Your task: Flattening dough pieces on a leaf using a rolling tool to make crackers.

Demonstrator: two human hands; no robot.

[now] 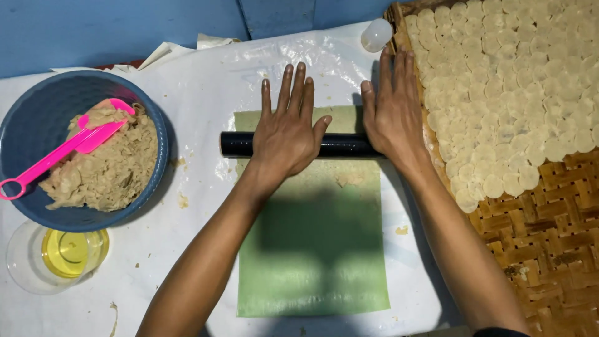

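Both forearms reach up over the green sheet (315, 249); left hand (288, 134) and right hand (393, 109) press flat, fingers spread, on the black rolling pin (240, 144) lying across the sheet's top end.

A glossy black roller (249, 145), smooth like plastic, is lying under both bare hands on a matt green sheet (315, 262). That sheet is resting on crinkled, shiny clear plastic film (206, 81) covering the counter. At the counter's left edge a matt blue plastic bowl (37, 115) is holding rough, lumpy beige dough (115, 168) and glossy pink plastic utensils (56, 156). At the right edge a woven bamboo tray (543, 231), coarse and dry-looking, is carrying pale, matt dough discs (518, 81).
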